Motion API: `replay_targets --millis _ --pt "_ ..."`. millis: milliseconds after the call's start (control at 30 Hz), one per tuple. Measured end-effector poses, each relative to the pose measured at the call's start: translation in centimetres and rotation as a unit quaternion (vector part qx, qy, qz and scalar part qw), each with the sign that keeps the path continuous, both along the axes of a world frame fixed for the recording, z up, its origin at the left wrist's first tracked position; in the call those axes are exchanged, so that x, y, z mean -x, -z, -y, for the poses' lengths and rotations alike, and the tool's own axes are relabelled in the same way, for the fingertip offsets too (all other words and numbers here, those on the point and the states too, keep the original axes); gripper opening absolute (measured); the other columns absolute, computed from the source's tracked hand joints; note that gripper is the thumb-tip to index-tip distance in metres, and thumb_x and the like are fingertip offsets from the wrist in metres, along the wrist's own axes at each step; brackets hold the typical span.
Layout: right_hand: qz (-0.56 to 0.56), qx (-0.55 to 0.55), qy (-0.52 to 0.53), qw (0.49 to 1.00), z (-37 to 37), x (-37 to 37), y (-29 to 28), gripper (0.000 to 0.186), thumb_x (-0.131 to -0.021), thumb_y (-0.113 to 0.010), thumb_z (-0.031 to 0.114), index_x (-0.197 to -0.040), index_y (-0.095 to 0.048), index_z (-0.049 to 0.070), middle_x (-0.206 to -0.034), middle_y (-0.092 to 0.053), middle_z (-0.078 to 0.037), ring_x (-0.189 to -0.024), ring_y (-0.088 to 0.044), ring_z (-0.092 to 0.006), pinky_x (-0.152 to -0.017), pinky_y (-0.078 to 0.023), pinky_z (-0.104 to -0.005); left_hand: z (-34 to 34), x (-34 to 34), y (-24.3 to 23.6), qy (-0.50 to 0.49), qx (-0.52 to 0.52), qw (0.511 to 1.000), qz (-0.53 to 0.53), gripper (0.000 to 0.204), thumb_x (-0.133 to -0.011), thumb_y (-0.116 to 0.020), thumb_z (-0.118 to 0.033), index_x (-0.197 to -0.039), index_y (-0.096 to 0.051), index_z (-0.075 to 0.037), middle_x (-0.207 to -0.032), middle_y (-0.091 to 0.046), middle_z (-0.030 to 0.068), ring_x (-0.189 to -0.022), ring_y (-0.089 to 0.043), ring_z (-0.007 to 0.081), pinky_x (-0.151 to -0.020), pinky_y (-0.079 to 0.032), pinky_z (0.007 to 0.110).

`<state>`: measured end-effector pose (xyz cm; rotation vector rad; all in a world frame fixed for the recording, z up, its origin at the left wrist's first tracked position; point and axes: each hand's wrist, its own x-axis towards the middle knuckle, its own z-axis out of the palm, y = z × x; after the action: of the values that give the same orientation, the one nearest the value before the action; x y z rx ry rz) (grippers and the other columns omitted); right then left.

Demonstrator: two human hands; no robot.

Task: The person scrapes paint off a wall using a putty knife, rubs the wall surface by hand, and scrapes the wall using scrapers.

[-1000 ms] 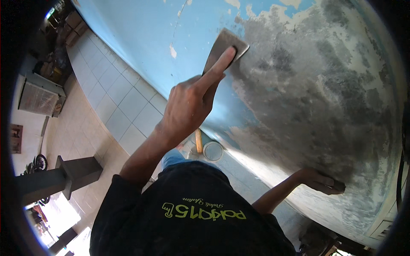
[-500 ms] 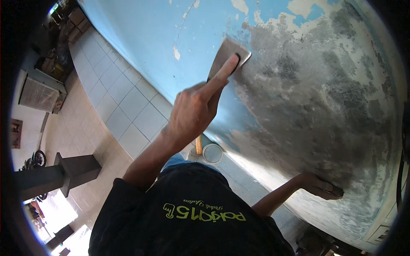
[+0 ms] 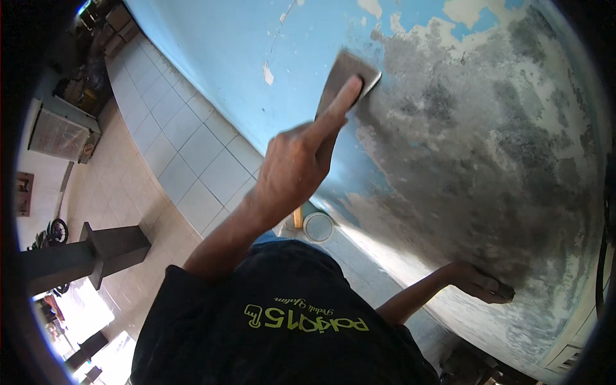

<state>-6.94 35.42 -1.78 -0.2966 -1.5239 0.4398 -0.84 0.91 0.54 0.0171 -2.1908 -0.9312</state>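
Observation:
My left hand [image 3: 292,157] grips a scraper with a flat metal blade [image 3: 347,67], its index finger stretched along the blade. The blade's edge meets the wall [image 3: 443,141], where blue paint borders bare grey plaster. The handle is hidden inside my fist. Farther right and lower, my right hand [image 3: 478,282] rests against the grey plaster with its fingers curled together. Something small and dark shows at its fingertips, too hidden to name.
White chipped patches [image 3: 268,74] mark the blue paint. On the floor by the wall's foot stands a round container [image 3: 318,227], beside a wooden handle [image 3: 298,217]. Pale tiles [image 3: 199,151] run along the left. A dark pillar [image 3: 119,255] and a motorbike [image 3: 56,232] are farther off.
The scraper and my left hand sit slightly farther right in the picture, still at the paint's edge. The view has shifted a little; my right hand stays at the same wall spot.

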Motion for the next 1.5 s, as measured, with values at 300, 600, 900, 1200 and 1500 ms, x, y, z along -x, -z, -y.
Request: replay_targets --millis 300,600,900,1200,1500 --pt "-0.005 -0.031 0.009 0.999 0.4 -0.1 -0.4 0.054 -0.1 -0.018 0.033 -0.135 -0.022 -0.007 -0.134 -0.03 -0.024 -0.126 -0.035 -0.0331 -0.1 -0.038 -0.0415 0.1 0.3 -0.7 -0.015 0.013 1.0 -0.009 0.06 -0.089 -0.054 -0.007 -0.142 -0.029 -0.021 -0.067 -0.065 0.015 -0.053 -0.064 0.0261 -0.049 -0.053 0.037" --pt "0.034 -0.041 0.05 0.997 -0.7 0.1 0.3 0.055 -0.1 -0.011 0.033 -0.138 -0.017 -0.006 -0.138 -0.027 -0.023 -0.13 -0.031 -0.0321 -0.103 -0.037 -0.0407 0.3 -0.2 -1.0 -0.012 0.015 1.0 0.018 0.062 -0.089 -0.054 -0.007 -0.142 -0.028 -0.023 -0.066 -0.065 0.0133 -0.053 -0.064 0.0268 -0.047 -0.052 0.037" --pt "0.03 0.065 0.004 0.997 2.5 -0.9 -2.1 0.056 -0.1 -0.013 0.035 -0.139 -0.021 -0.004 -0.139 -0.027 -0.023 -0.131 -0.029 -0.0334 -0.105 -0.035 -0.0434 1.9 0.3 -3.6 -0.012 0.047 0.999 -0.008 0.053 -0.091 -0.05 -0.003 -0.139 -0.036 -0.019 -0.091 -0.066 0.0228 -0.075 -0.068 0.0305 -0.057 -0.056 0.037" --pt "0.05 -0.143 0.173 0.973 -0.4 -0.1 -0.5 0.053 -0.1 -0.015 0.031 -0.137 -0.022 -0.006 -0.138 -0.028 -0.023 -0.129 -0.033 -0.0344 -0.102 -0.038 -0.0442 2.3 0.2 -5.2 0.01 0.07 0.997 -0.007 0.059 -0.089 -0.053 -0.005 -0.141 -0.032 -0.021 -0.068 -0.065 0.0157 -0.057 -0.065 0.0287 -0.051 -0.053 0.038" --pt "0.063 -0.048 0.135 0.988 -1.6 0.4 0.2 0.053 -0.1 -0.018 0.031 -0.138 -0.02 -0.007 -0.137 -0.027 -0.023 -0.127 -0.036 -0.034 -0.099 -0.042 -0.0415 1.7 -0.6 -6.4 0.006 0.093 0.994 0.049 0.048 -0.089 -0.051 0.0 -0.135 -0.041 -0.01 -0.123 -0.053 0.0161 -0.08 -0.067 0.0283 -0.065 -0.055 0.035"
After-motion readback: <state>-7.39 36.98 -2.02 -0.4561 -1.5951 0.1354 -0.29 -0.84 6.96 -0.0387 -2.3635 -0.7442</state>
